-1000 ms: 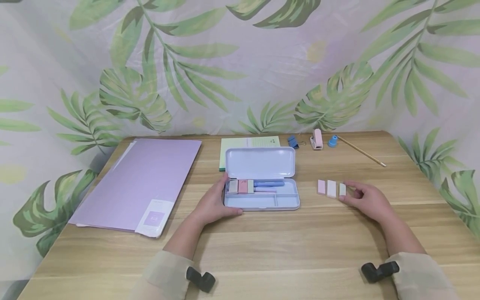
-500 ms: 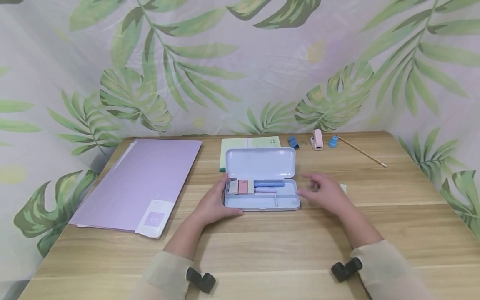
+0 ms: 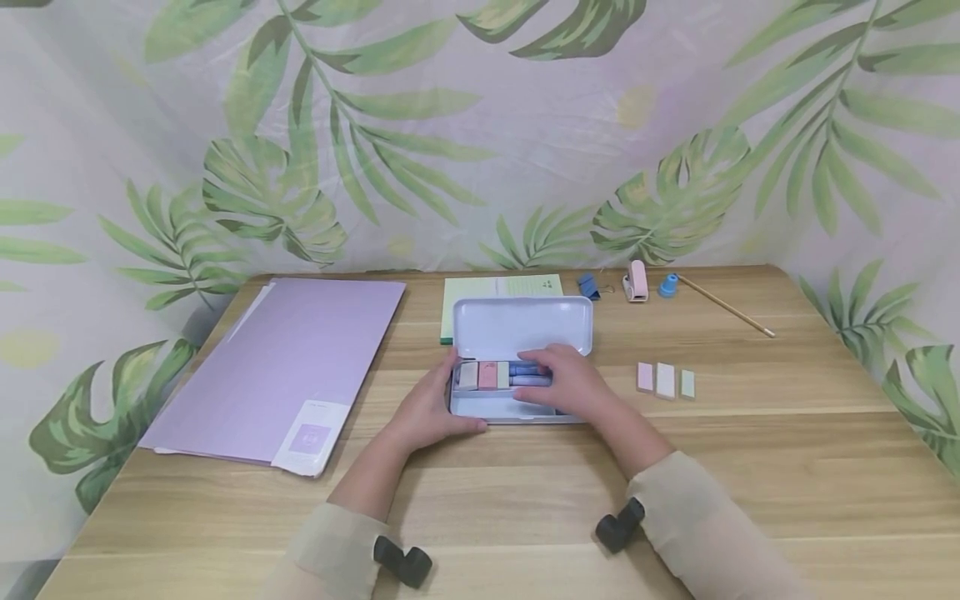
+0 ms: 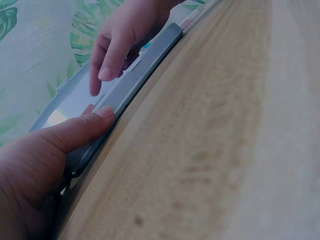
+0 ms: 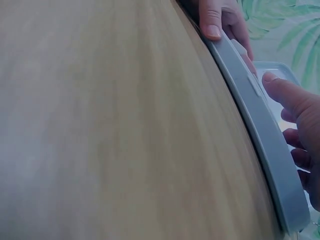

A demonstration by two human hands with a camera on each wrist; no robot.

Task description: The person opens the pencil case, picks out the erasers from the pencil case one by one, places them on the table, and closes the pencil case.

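Left hand point(image 3: 423, 408) is gripping the left end of the open pencil case point(image 3: 517, 329) at table centre, thumb pressing on its front rim. Right hand point(image 3: 570, 383) is reaching into the tray, fingers relaxed over the blue pens point(image 3: 525, 367); whether it is grasping anything cannot be told. Three erasers point(image 3: 665, 380) are lying at 3 o'clock of the case, a purple folder point(image 3: 288, 362) at 9 o'clock.

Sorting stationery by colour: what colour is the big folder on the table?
Lilac folder, clearest in head view.
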